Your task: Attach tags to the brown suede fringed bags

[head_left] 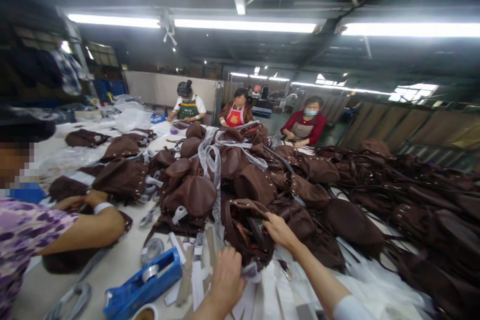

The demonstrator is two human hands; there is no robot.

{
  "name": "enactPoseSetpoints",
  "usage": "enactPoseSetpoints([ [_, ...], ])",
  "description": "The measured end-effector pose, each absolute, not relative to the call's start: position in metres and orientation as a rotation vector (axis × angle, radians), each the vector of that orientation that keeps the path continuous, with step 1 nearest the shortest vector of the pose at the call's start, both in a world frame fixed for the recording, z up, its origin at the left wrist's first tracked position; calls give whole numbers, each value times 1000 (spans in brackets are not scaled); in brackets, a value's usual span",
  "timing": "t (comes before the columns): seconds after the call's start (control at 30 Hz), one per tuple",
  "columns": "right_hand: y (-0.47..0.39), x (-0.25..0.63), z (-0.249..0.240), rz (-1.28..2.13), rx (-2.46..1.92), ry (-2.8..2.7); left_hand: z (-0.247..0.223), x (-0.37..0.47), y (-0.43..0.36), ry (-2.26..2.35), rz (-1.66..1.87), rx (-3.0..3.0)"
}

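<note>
A dark brown drawstring-style bag point(233, 220) lies before me with its mouth open, and a dark inside with a patterned lining shows. My right hand point(280, 231) grips the right side of its rim, thumb and fingers closed on the edge. Low at the bag's left front is my left hand point(227, 272), back of the hand up and fingers curled. Its fingertips are hidden, so what they hold cannot be seen. A bit of clear plastic point(252, 272) lies beside that hand.
A blue tape dispenser point(144, 282), tape roll point(146, 312) and paper strips point(197, 277) lie near my left hand. Brown bags point(255, 185) pile up ahead and rightward, with grey plastic strips point(217, 170) across. A co-worker's arm point(88, 230) is at left; several people work across the table.
</note>
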State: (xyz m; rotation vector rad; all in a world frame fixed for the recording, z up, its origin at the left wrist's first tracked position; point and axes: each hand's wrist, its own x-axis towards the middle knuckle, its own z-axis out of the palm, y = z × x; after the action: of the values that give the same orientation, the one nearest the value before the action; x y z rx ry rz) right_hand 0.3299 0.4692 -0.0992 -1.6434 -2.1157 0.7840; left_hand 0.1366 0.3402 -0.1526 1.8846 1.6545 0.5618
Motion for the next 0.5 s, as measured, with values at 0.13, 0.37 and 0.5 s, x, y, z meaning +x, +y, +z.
enactPoseSetpoints([
  [0.13,467,333,-116,907,-1684,-1901,-159,151,332,1455,551,1564],
  [0.37,421,319,-130,1294,-1517,-1516,-150,129,339,1133,557,899],
  [0.5,364,314,-144,1261,-1487,-1349,-153,127,355,1005,690,535],
])
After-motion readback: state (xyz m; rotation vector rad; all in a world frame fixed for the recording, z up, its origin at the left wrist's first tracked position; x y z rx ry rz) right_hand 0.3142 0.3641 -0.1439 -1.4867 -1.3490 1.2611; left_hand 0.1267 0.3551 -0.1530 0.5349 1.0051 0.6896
